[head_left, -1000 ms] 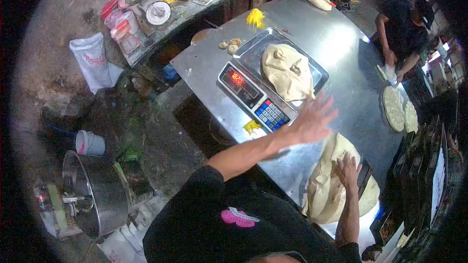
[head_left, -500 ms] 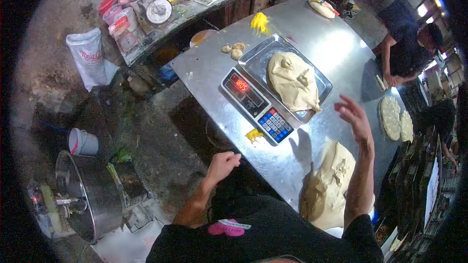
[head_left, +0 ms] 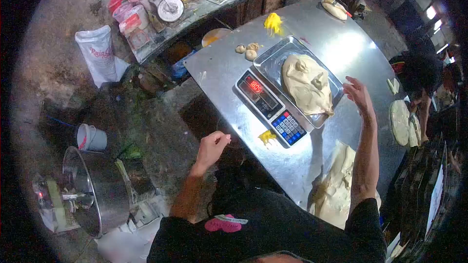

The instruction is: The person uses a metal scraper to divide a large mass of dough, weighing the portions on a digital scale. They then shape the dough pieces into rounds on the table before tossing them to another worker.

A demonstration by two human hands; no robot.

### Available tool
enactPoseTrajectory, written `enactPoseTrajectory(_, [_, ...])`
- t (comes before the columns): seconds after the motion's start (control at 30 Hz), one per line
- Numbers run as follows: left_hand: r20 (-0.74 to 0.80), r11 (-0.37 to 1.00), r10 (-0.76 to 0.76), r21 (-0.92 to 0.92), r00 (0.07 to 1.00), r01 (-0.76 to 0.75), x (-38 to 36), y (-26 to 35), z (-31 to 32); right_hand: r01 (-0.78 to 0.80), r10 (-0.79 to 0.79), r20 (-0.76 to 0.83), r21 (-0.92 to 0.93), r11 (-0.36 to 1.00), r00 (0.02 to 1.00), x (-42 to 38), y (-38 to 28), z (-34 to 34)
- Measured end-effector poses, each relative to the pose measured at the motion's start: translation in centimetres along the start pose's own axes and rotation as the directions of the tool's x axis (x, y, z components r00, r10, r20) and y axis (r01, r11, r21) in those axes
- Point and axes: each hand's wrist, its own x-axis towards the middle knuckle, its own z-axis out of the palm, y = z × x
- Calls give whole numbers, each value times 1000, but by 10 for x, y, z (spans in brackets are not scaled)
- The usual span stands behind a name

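A large lump of pale dough lies in the metal tray of a digital scale, whose red display reads about 1805. My right hand hovers at the tray's right edge, fingers loosely apart and holding nothing. Off the table's near edge, left of the scale, my left hand is closed with its fingers curled together, and nothing shows in it. A bigger mass of dough rests on the steel table near my body, partly hidden by my right forearm.
Small dough pieces and a yellow smear lie beyond the scale. Flat dough pieces sit at the right edge, where a co-worker bends. A side table, white sack, bucket and large metal bowl stand left.
My right hand has moved up and closer to the tray's right edge. My left hand has lifted slightly, still closed. The view has shifted a little, and the co-worker has bent lower.
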Motion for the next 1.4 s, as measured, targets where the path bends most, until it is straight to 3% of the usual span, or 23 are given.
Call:
enactPoseTrajectory(0.17, [91,999,-34,19,995,32,18,-8,5,26,-26,-14,-2,1000,1000,-11,4,6])
enactPoseTrajectory(0.23, [139,1000,-15,24,990,12,36,-1,13,-7,-1,46,165,986,999,-2,-1,18])
enactPoseTrajectory(0.3, [228,989,116,60,967,-133,66,24,23,-27,9,80,230,973,997,18,-6,26])
enactPoseTrajectory(0.37, [172,973,231,-20,958,-231,101,58,35,57,-63,86,66,996,994,41,-18,33])
enactPoseTrajectory(0.4, [159,964,266,-52,951,-261,122,76,41,236,-216,106,-254,938,971,51,-32,39])
enactPoseTrajectory(0.43, [147,954,299,-81,943,-289,146,92,49,381,-344,173,-537,753,923,56,-47,49])
enactPoseTrajectory(0.5, [171,905,424,-109,889,-411,208,103,78,436,-363,302,-815,381,881,49,-89,79])
enactPoseTrajectory(0.53, [179,899,438,-113,881,-424,230,107,95,440,-303,343,-824,358,889,56,-97,92])
enactPoseTrajectory(0.57, [168,899,410,93,897,-428,251,111,113,442,-241,378,-832,334,894,70,-95,100])
enactPoseTrajectory(0.6, [145,862,387,294,911,-413,268,112,124,461,-188,423,-778,426,887,108,-64,109])
enactPoseTrajectory(0.63, [149,857,400,287,904,-427,278,106,132,472,-138,474,-715,516,869,140,-37,114])
enactPoseTrajectory(0.67, [196,813,461,298,866,-500,279,96,139,474,92,674,-603,642,733,123,-80,106])
enactPoseTrajectory(0.7, [242,765,512,307,824,-566,279,89,142,471,95,672,-606,641,735,125,-77,106])
enactPoseTrajectory(0.73, [394,773,372,370,840,-516,270,104,133,512,33,651,-627,587,759,123,-71,109])
enactPoseTrajectory(0.77, [393,771,377,368,839,-519,273,102,135,548,-36,626,-651,525,779,120,-68,110])
enactPoseTrajectory(0.83, [461,684,397,429,794,-591,273,94,142,499,-402,324,-722,479,856,74,-58,108])
enactPoseTrajectory(0.9, [548,708,298,422,781,-566,275,105,139,587,-606,300,-729,353,736,48,-49,100])
enactPoseTrajectory(0.97, [570,722,237,438,787,-535,282,102,144,578,-652,233,-722,382,722,25,-49,86])
enactPoseTrajectory(1.0, [591,717,85,523,802,-461,285,109,145,570,-686,165,-707,418,708,14,-50,78])
enactPoseTrajectory(1.1, [682,589,173,506,710,-630,277,103,139,511,-710,-55,-654,557,703,-17,-44,52])
enactPoseTrajectory(1.17, [707,514,56,585,705,-628,268,112,144,481,-794,-254,-680,553,553,-35,-47,41])
enactPoseTrajectory(1.27, [640,474,-129,710,757,-520,258,130,150,387,-814,-365,-742,548,451,-65,-63,16])
enactPoseTrajectory(1.4, [643,476,-113,704,757,-527,259,130,152,326,-849,-442,-788,522,290,-94,-88,-15])
